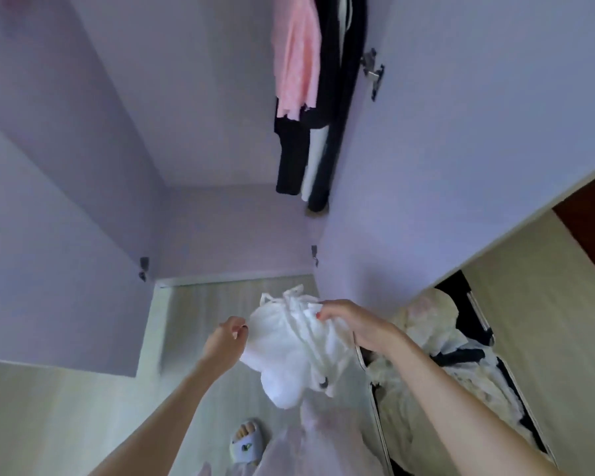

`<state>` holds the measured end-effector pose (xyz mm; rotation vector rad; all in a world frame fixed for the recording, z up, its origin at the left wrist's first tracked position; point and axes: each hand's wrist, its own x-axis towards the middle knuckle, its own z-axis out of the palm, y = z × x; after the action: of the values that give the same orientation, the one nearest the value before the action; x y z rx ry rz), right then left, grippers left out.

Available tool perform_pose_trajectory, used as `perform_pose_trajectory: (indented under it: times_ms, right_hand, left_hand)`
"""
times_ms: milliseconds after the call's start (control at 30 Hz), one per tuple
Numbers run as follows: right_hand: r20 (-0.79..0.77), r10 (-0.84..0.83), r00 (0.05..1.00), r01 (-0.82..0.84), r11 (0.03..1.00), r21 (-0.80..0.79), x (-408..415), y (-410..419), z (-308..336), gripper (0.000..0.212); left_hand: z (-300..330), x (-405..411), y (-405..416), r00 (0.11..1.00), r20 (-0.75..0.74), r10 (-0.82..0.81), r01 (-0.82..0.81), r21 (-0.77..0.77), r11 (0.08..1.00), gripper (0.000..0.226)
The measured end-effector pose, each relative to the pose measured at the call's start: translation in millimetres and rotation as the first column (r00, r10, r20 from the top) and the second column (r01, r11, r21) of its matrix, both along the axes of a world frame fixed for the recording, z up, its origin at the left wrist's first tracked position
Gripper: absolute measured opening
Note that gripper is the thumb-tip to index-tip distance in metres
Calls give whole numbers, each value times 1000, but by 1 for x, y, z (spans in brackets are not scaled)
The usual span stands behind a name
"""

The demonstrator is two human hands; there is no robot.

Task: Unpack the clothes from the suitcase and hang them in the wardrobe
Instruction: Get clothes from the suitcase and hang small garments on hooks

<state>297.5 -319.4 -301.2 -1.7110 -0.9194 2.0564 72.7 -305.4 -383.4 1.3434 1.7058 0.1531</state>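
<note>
**White garment held up before the open wardrobe**

White fabric, a crumpled garment [299, 341], hangs between both hands at the lower centre of the head view, above the pale floor [49, 424] and just left of the suitcase [461, 389]; both bare forearms reach up and forward from the lower edge. Left hand [225, 338]: wrist bent, fingers [236, 329] curled closed in a pinch on the garment's left edge. Right hand [351, 324]: back of the hand facing the camera, fingers [323, 316] curled over the bunched upper right part of the cloth, gripping it; a red-painted nail shows at the thumb. A drawstring or strap loop stands out at the garment's top; a small dark mark lies near its lower right fold. Suitcase: open on the floor at right, holding pale crumpled clothes crossed by dark straps. Wardrobe [220, 132]: lilac interior, doors swung open on either side; a pink garment [296, 63] and black clothes [327, 108] hang at its upper right, well apart from the hands. One foot in a light sandal [248, 439] stands on the floor below the held garment.
</note>
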Motion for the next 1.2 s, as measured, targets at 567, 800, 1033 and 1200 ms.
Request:
perform_pose_trajectory:
  times_ms: [567, 800, 1033, 1200]
  right_hand:
    - [-182, 76, 980, -26, 965, 262, -114, 187, 49, 28]
    - [-113, 286, 951, -236, 914, 329, -119, 279, 79, 13]
    - [-40, 331, 943, -296, 886, 358, -124, 343, 86, 14]
    - [-7, 245, 970, -228, 912, 341, -142, 373, 82, 24]
  left_hand:
    - [101, -142, 153, 628, 628, 460, -452, -186, 872, 26]
    - [137, -131, 232, 509, 632, 584, -398, -429, 811, 38]
    - [147, -130, 284, 352, 765, 539, -381, -409, 829, 24]
    - [167, -162, 310, 473, 759, 447, -472, -210, 856, 23]
